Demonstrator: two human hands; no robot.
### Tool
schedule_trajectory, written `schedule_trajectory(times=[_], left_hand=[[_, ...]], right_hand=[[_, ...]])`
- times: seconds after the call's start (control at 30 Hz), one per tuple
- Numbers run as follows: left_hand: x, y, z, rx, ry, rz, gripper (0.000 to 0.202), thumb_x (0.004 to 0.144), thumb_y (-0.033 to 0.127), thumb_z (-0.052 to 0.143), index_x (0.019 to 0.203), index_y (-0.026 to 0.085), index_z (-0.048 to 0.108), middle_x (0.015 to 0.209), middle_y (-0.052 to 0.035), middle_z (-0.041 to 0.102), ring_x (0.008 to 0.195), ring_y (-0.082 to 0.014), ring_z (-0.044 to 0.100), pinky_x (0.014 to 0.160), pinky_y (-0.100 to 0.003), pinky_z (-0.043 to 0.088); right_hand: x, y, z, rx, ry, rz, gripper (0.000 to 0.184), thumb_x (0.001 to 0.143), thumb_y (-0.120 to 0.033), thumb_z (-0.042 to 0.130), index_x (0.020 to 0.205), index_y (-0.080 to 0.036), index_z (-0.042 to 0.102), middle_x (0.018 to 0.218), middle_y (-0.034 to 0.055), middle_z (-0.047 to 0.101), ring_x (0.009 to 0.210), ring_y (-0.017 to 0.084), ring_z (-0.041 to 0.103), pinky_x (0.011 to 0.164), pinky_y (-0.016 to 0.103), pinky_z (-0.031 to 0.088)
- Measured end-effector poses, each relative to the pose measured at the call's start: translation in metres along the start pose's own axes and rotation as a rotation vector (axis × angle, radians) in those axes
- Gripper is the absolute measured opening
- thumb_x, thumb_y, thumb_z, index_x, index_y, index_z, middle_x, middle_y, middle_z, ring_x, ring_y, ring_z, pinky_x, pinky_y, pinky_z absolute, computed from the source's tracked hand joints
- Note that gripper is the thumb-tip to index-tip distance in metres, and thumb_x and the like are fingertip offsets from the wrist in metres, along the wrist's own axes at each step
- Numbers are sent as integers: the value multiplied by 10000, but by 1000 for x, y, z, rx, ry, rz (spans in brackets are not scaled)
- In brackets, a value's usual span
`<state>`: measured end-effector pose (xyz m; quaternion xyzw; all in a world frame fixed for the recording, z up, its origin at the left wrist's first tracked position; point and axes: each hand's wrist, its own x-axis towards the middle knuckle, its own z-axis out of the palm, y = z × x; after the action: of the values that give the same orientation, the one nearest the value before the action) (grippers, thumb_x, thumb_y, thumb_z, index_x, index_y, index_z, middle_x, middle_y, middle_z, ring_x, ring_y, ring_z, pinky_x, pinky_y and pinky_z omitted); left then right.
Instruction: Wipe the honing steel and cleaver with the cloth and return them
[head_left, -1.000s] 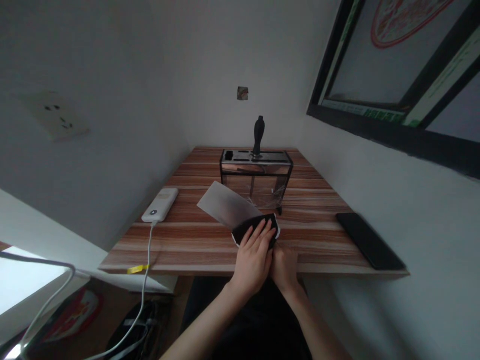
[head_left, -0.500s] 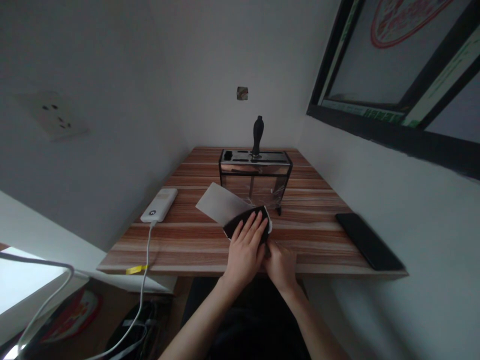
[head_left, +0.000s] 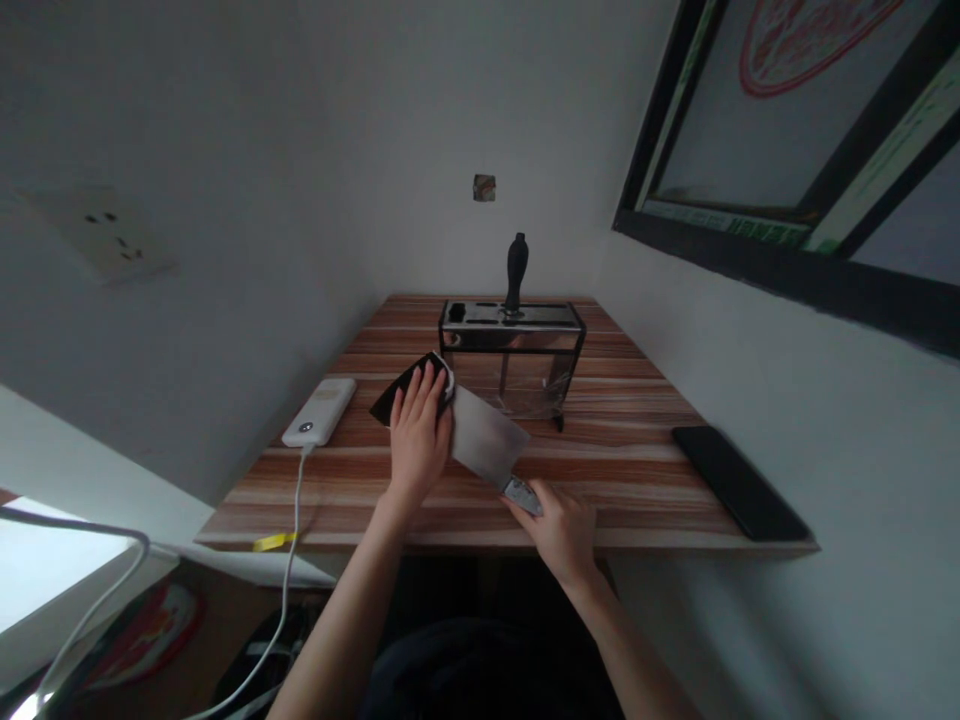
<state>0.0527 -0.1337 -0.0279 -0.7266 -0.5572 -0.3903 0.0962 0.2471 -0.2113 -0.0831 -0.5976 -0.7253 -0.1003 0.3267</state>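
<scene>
My right hand (head_left: 565,530) is wrapped round the grey handle of a cleaver (head_left: 486,436), near the table's front edge. The cleaver's broad, pale metal blade points up and to the left. At the blade's far end my left hand (head_left: 418,430) presses a folded black cloth (head_left: 390,400) with a white edge, its fingers lying together over it. The cloth covers the blade's tip. Behind the blade stands a knife block (head_left: 510,340) with clear sides and a dark metal frame. One black-handled tool (head_left: 516,272) sticks upright from its top.
A white power bank (head_left: 319,412) with a white cable (head_left: 292,520) lies at the table's left side. A yellow strip (head_left: 274,541) is at the front left edge. A black phone (head_left: 739,482) lies at the right edge by the wall. Walls border the wood-grain table (head_left: 637,400).
My left hand and the black cloth have slid along the blade, up and to the left, away from the handle. More of the blade and handle now shows. My right hand stays nearly in place.
</scene>
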Motion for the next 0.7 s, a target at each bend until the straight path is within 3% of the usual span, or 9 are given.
schedule_trajectory(times=[0.13, 0.3, 0.7], left_hand=[[6, -9, -1, -33, 26, -31, 494, 905, 201, 342, 1399, 199, 326, 1477, -79, 305, 1380, -207, 223, 1116, -461, 183], [1, -2, 2, 28, 22, -30, 506, 906, 197, 358, 1409, 188, 304, 1483, -87, 287, 1393, -228, 170, 1121, -513, 97], [-37, 51, 9, -21, -156, 130, 511, 897, 169, 398, 1401, 189, 311, 1468, -57, 325, 1381, -200, 221, 1122, -446, 195]], right_hand=[[0, 0, 0, 5, 0, -2, 300, 805, -467, 592, 697, -190, 635, 566, 18, 663, 547, 148, 617, 549, 238, 285], [0, 1, -1, 4, -14, -3, 314, 810, -473, 582, 677, -191, 620, 566, 17, 660, 536, 144, 610, 547, 238, 285], [2, -1, -2, 9, -94, 48, 194, 770, -382, 649, 739, -191, 644, 622, 27, 693, 584, 170, 646, 549, 237, 308]])
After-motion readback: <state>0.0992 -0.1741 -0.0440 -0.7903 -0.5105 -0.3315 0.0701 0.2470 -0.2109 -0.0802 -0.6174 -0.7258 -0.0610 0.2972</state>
